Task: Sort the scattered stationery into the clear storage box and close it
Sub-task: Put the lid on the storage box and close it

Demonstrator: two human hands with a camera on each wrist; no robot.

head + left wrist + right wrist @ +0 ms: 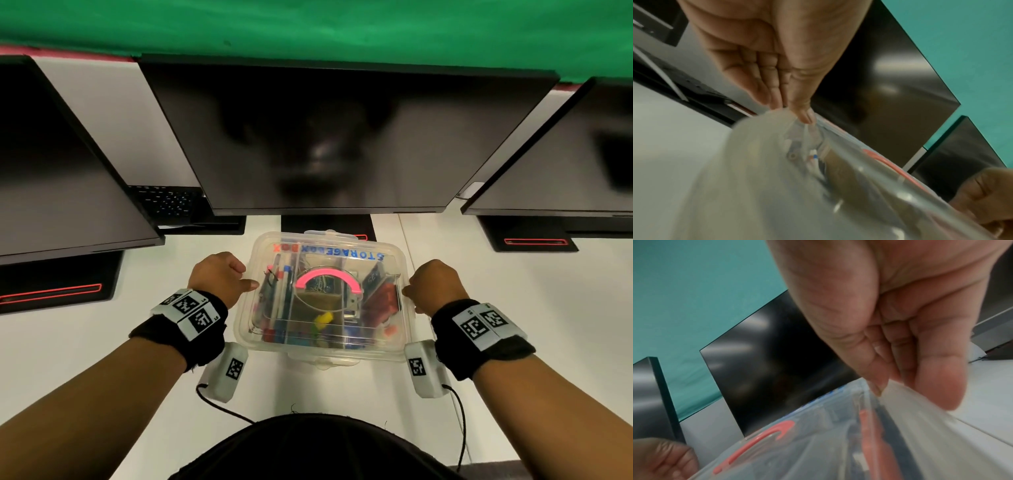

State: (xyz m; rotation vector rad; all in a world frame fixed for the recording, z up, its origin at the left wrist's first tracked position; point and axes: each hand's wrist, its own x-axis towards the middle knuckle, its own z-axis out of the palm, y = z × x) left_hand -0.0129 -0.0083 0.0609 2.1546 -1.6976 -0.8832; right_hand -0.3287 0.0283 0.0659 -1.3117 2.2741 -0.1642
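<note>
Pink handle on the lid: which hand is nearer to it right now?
Left, narrowly. The left hand grips the box's left edge; the right hand holds the right edge, slightly farther from the pink handle.

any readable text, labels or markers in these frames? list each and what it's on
"STORAGE BOX" on the clear box lid: "STORAGE" blue, "BOX" red, upside down in the head view.
Black-and-white square markers, no words, on the left wrist band and right wrist band.
Print on a dark item inside the box: too blurred to read.
Wrist views: no readable text.
</note>
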